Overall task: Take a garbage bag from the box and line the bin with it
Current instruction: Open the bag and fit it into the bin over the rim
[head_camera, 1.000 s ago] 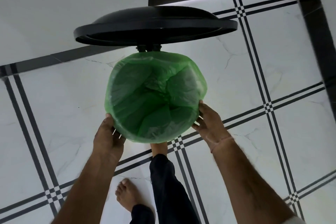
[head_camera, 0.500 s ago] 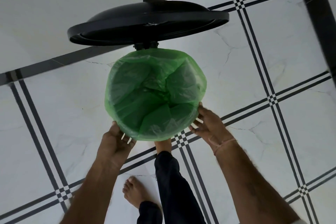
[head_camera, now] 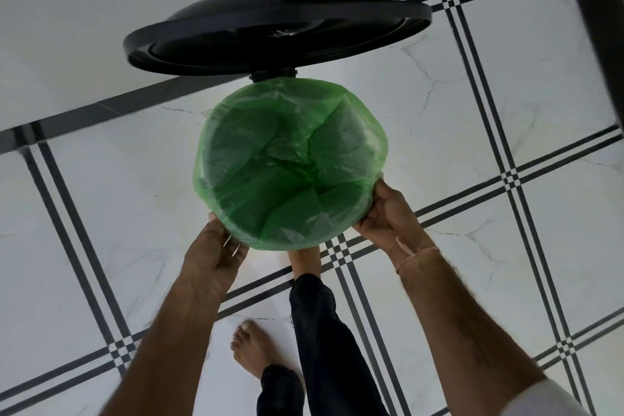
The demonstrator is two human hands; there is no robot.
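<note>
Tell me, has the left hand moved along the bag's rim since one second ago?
Yes, slightly. The left hand slid along the rim of the bag toward the person's side, nearer the foot.

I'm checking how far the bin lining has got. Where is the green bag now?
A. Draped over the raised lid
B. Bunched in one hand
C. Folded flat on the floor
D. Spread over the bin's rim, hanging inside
D: the green bag wraps the bin's rim, sagging inside, under the raised lid, with both hands at its near edge.

A home, most likely: a polished white marble-look floor [head_camera: 472, 132] with inlaid black stripe lines, a small pedal bin [head_camera: 270, 34] lined in green plastic, and a person standing barefoot [head_camera: 250, 348] on the tiles.
</note>
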